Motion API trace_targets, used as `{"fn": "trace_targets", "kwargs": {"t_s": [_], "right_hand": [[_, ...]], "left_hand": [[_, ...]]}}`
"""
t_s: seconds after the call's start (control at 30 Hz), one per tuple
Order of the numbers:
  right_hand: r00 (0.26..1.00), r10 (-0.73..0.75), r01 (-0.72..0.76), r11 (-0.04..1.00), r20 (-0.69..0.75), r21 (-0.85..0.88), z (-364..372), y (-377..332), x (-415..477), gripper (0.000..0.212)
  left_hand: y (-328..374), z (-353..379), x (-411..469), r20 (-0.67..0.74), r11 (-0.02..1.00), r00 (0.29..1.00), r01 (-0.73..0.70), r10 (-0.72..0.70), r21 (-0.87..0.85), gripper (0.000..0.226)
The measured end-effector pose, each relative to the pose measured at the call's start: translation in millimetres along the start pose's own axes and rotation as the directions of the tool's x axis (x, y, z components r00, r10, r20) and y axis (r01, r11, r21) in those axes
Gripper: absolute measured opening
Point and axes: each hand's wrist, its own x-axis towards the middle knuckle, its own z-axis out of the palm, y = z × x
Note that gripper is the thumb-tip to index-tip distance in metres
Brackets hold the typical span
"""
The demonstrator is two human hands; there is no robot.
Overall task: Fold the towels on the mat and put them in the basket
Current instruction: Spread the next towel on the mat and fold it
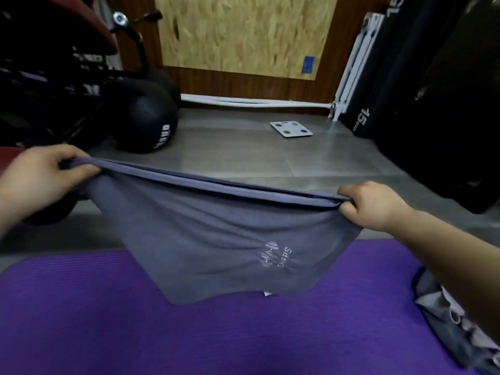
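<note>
A grey-blue towel point(216, 234) with a small white logo hangs doubled over in the air above the purple mat point(189, 334). My left hand point(46, 174) pinches its top edge at the left end. My right hand point(376, 207) pinches the same edge at the right end, so the edge is stretched taut between them. The towel's lower fold just reaches the mat. More grey towels point(443, 315) lie crumpled on the mat's right side, partly hidden under my right forearm. No basket is in view.
Black medicine balls point(151, 120) and a dark equipment rack point(54, 77) stand at the left. A white bathroom scale point(291, 129) lies on the grey floor ahead. Tall black padded blocks point(433, 90) fill the right side. A wooden wall panel stands behind.
</note>
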Motion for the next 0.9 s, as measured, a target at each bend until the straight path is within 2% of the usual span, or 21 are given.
{"fn": "trace_targets", "kwargs": {"t_s": [0.07, 0.13, 0.2, 0.27, 0.37, 0.47, 0.5, 0.57, 0.67, 0.73, 0.8, 0.87, 0.9], "right_hand": [[0.999, -0.037, 0.037, 0.999, -0.017, 0.014, -6, -11, 0, 0.03], [1.0, -0.013, 0.014, 1.0, -0.021, 0.019, -11, -15, 4, 0.029], [0.997, 0.047, -0.044, 0.997, -0.053, 0.06, -14, -10, 9, 0.024], [0.991, 0.089, -0.079, 0.992, -0.096, 0.102, -19, -7, 16, 0.021], [0.986, 0.121, -0.102, 0.98, -0.11, 0.169, -26, -4, 18, 0.021], [0.995, 0.03, -0.046, 0.984, 0.095, 0.17, -26, -3, 9, 0.007], [0.986, -0.011, -0.024, 0.977, 0.164, 0.21, -25, -3, 4, 0.009], [0.968, -0.077, -0.022, 0.924, 0.24, 0.381, -26, -3, -9, 0.019], [0.932, -0.16, -0.045, 0.84, 0.326, 0.541, -22, -1, -17, 0.035], [0.895, -0.165, -0.076, 0.859, 0.414, 0.506, -16, -6, -8, 0.029], [0.888, -0.1, -0.071, 0.934, 0.448, 0.349, -4, -11, 13, 0.021], [0.93, -0.001, -0.058, 0.987, 0.367, 0.149, 2, -16, 38, 0.032], [0.952, 0.043, -0.075, 0.993, 0.304, 0.092, 1, -16, 50, 0.031]], "left_hand": [[-6, -8, -11, -0.006, 0.999, 0.999, 0.049, -0.05, -0.006, 0.022], [-12, -11, -22, -0.002, 0.996, 0.997, 0.079, -0.079, 0.029, 0.032], [-7, -7, -24, 0.006, 0.992, 0.994, 0.105, -0.106, 0.074, 0.019], [1, -8, -22, -0.032, 0.986, 0.994, 0.106, -0.103, 0.129, 0.019], [8, -5, -20, -0.031, 0.991, 0.995, 0.102, -0.099, 0.092, 0.007], [4, -1, -40, 0.212, 0.994, 0.975, 0.053, -0.073, 0.096, 0.016], [-3, 0, -51, 0.271, 0.994, 0.959, 0.056, -0.08, 0.094, 0.022], [-14, -1, -70, 0.309, 0.992, 0.943, 0.122, -0.127, 0.036, 0.029], [-22, -4, -80, 0.289, 0.979, 0.942, 0.197, -0.172, -0.059, 0.016], [-18, -1, -76, 0.316, 0.972, 0.93, 0.222, -0.187, -0.079, 0.019], [-14, 10, -65, 0.295, 0.975, 0.934, 0.219, -0.203, -0.022, 0.02], [-7, 20, -47, 0.2, 0.981, 0.961, 0.188, -0.193, 0.041, 0.011], [-5, 23, -37, 0.133, 0.982, 0.973, 0.183, -0.189, 0.054, 0.008]]}}
